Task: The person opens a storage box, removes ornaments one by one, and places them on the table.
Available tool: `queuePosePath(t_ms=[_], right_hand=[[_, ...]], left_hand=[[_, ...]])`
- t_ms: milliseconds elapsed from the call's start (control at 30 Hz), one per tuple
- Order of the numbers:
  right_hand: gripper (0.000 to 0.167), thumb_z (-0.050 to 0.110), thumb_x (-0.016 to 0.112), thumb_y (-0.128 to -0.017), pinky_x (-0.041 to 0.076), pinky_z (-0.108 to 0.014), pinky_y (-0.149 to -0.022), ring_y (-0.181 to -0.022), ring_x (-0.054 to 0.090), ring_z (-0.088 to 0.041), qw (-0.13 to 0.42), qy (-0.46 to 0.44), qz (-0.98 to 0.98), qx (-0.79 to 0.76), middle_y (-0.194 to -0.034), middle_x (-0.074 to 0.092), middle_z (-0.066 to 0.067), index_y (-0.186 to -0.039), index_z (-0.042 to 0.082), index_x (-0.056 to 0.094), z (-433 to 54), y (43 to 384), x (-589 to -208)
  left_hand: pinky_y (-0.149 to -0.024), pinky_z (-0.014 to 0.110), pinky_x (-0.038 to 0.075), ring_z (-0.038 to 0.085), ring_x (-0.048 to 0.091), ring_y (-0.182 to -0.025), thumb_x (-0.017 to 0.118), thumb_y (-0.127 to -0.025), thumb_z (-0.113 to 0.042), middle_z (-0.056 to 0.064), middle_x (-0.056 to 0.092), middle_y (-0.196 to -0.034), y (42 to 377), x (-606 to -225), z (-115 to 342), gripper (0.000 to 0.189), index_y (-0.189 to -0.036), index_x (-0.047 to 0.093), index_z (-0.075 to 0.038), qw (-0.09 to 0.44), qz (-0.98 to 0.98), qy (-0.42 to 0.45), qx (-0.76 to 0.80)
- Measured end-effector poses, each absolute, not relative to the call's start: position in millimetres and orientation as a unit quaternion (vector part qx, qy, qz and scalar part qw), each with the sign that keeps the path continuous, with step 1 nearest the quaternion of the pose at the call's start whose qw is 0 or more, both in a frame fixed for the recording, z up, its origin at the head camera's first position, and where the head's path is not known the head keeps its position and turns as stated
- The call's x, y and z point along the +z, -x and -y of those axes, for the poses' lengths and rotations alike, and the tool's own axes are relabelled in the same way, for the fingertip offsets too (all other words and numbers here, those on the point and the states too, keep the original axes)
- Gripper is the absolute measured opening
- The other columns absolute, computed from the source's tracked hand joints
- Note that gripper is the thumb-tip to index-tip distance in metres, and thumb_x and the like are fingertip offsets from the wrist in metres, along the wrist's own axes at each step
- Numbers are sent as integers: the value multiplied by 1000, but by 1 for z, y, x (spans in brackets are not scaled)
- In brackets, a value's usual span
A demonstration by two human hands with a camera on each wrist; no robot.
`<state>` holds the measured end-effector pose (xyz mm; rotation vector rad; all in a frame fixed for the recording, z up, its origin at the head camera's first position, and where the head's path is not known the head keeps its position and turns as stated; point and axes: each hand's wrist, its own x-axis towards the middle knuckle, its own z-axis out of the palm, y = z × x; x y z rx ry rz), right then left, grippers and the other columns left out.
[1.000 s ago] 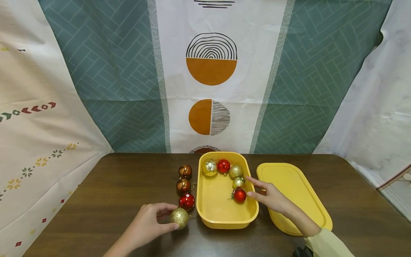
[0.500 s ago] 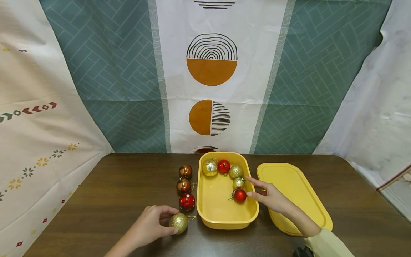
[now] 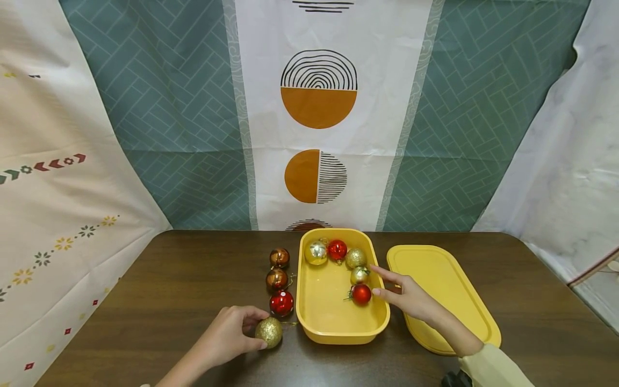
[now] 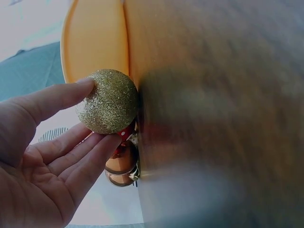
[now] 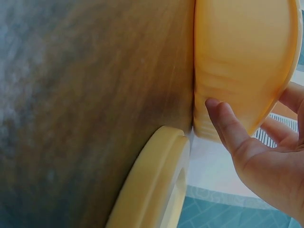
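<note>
In the head view my left hand [image 3: 234,334] pinches a gold glitter bauble [image 3: 268,332] between thumb and fingers, low at the table's front. Its thin gold string points toward the yellow plastic box [image 3: 333,338]. Just beyond the bauble, a red bauble with white dots [image 3: 281,303] and two shiny copper baubles [image 3: 277,280] form a row left of the box. My right hand [image 3: 408,294] grips the box's right wall; thumb and index finger reach over the rim, while other fingers [image 5: 228,126] lie along the outside in the right wrist view.
Inside the box sit several baubles: a shiny gold one [image 3: 316,253], a red one [image 3: 337,250], a glitter gold one [image 3: 355,258], a smaller gold one [image 3: 359,276] and another red one [image 3: 361,294]. A yellow lid [image 3: 442,290] lies right of the box on the dark wooden table [image 3: 193,279].
My left hand has shifted the glitter bauble slightly toward me, just short of the dotted red one. My right hand and the box stay in place.
</note>
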<state>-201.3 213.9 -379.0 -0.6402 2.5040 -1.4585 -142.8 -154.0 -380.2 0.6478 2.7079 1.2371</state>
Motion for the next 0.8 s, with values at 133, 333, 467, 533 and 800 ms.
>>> queuePosePath(t_ms=[133, 333, 467, 533, 800], right_hand=[[58, 22, 57, -90, 47, -37, -88, -123, 36, -45, 86, 216, -842, -487, -138, 32, -30, -136, -7, 35, -214, 201, -378], [58, 22, 58, -90, 46, -37, -88, -123, 36, -45, 88, 208, -843, -489, -139, 32, -29, -136, -5, 35, -213, 201, -380], [59, 23, 58, -89, 47, -36, -88, -123, 36, -45, 89, 204, -843, -489, -139, 33, -29, -136, -4, 36, -214, 202, -381], [59, 23, 58, -89, 47, -36, -88, -123, 36, -45, 89, 204, -843, -489, -139, 33, -29, -136, -4, 36, -214, 202, -381], [58, 23, 58, -90, 47, -37, -88, -124, 35, -44, 92, 202, -845, -486, -139, 33, -28, -137, -4, 36, -214, 202, -381]], left_hand=[[-72, 34, 53, 27, 65, -86, 81, -64, -12, 14, 66, -97, 143, -379, 153, 39, -98, 65, 1, 49, -890, -211, 401], [-73, 34, 53, 26, 65, -87, 80, -65, -13, 12, 67, -96, 146, -379, 152, 37, -97, 65, -1, 49, -895, -210, 391], [-73, 35, 52, 25, 65, -87, 80, -66, -13, 11, 67, -96, 147, -379, 152, 36, -97, 65, -2, 49, -898, -209, 385], [-73, 35, 52, 24, 65, -87, 80, -66, -14, 10, 67, -96, 146, -378, 152, 37, -97, 65, -2, 48, -898, -210, 384], [-72, 34, 52, 22, 65, -85, 80, -66, -17, 10, 67, -98, 144, -379, 152, 41, -101, 64, -2, 43, -903, -209, 372]])
